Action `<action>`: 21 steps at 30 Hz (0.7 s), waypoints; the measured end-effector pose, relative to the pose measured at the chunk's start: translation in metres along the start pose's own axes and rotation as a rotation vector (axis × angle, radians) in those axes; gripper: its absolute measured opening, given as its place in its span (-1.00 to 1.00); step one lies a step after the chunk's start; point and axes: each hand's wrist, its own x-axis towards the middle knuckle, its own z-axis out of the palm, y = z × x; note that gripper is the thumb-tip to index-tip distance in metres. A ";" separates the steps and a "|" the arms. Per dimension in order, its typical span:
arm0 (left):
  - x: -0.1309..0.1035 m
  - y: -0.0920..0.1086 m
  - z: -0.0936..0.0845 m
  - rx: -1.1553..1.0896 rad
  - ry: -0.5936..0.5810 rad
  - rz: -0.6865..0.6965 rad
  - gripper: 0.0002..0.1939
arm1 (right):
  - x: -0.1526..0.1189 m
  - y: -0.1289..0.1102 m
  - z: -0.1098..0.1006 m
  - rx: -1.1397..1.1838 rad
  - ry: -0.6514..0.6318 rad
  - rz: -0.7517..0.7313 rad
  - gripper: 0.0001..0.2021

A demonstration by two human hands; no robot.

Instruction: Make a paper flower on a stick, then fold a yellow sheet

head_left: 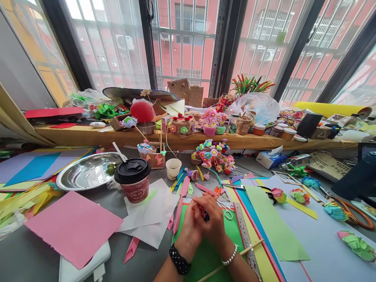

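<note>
My left hand (189, 225) and my right hand (210, 213) are pressed together over a green sheet (202, 262). Their fingers are closed around each other. A small dark and pinkish bit shows between them, too hidden to name. Just right of the hands lie small white-handled scissors (228, 214) and a patterned ruler (241, 225). A thin wooden stick (252, 247) crosses the sheet, passing by my right wrist. To the left of my left hand are a folded pink paper strip (178, 215) and crumpled white sheets (151, 219).
A lidded coffee cup (135, 188), a metal tray (70, 184) and a pink sheet (75, 231) stand or lie left. A paper cup (173, 169) and a bunch of crafted flowers (208, 154) are ahead. Rightward are a light green strip (276, 227), paper flowers (336, 210) and orange-handled scissors (360, 219).
</note>
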 end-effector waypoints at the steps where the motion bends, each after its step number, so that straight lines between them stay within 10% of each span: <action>1: 0.001 -0.001 -0.001 0.001 -0.022 -0.002 -0.74 | -0.001 -0.001 0.001 0.004 -0.009 0.003 -0.74; 21: 0.009 -0.002 -0.012 -0.060 0.016 -0.002 -0.66 | 0.000 -0.008 0.002 0.015 -0.083 -0.033 -0.75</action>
